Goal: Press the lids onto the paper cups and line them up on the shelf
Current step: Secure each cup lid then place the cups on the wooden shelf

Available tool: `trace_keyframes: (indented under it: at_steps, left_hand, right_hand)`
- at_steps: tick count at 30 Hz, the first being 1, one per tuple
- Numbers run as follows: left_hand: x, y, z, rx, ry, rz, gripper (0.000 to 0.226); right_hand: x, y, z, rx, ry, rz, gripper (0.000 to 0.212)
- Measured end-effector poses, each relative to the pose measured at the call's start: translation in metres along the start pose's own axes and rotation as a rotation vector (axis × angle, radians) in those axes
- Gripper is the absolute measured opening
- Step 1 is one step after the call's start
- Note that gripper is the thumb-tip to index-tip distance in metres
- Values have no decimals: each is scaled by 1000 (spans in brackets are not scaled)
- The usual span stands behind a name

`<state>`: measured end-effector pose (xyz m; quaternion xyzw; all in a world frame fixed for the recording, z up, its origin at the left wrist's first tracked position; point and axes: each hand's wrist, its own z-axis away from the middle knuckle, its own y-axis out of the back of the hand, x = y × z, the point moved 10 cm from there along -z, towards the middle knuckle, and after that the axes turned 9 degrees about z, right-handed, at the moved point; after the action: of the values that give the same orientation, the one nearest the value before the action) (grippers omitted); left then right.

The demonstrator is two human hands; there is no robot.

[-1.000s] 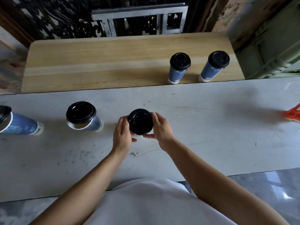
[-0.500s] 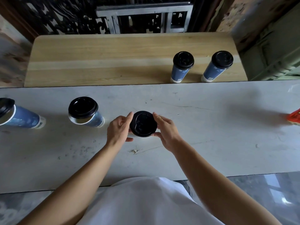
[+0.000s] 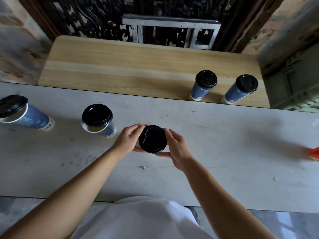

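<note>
A black lid (image 3: 153,139) sits on top of a paper cup on the grey counter (image 3: 224,152); the cup body is hidden beneath it. My left hand (image 3: 128,139) grips the lid's left rim, fingers curled over its far edge. My right hand (image 3: 176,149) grips the right rim, thumb under the near edge. Two more blue cups stand to the left: one (image 3: 98,120) with a lid lying loosely on it, and one (image 3: 20,112) at the far left with a tilted lid. On the wooden shelf (image 3: 120,66) two lidded cups (image 3: 203,85) (image 3: 241,88) stand side by side at the right.
A red object (image 3: 315,153) pokes in at the counter's right edge. Behind the shelf rise a dark carved screen and a metal frame (image 3: 172,31). A green crate (image 3: 296,87) stands right of the shelf.
Both hands closed in around the lid's rim, with fingers now curled over its edges. The view shifted slightly; the other cups stayed put.
</note>
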<state>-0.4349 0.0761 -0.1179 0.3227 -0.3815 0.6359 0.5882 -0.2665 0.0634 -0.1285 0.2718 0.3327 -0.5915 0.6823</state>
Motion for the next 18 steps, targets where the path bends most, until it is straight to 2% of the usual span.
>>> trace_keyframes:
  at_steps: [11, 15, 18]
  left_hand:
    - [7, -3, 6, 30, -104, 11, 33]
    - [-4, 0, 13, 168, -76, 85, 33]
    - [-18, 1, 21, 296, -38, 183, 32]
  right_hand:
    - [-13, -2, 1, 63, 3, 41, 29]
    - [0, -1, 6, 46, -64, -99, 37]
    - [8, -1, 12, 41, -52, -190, 32]
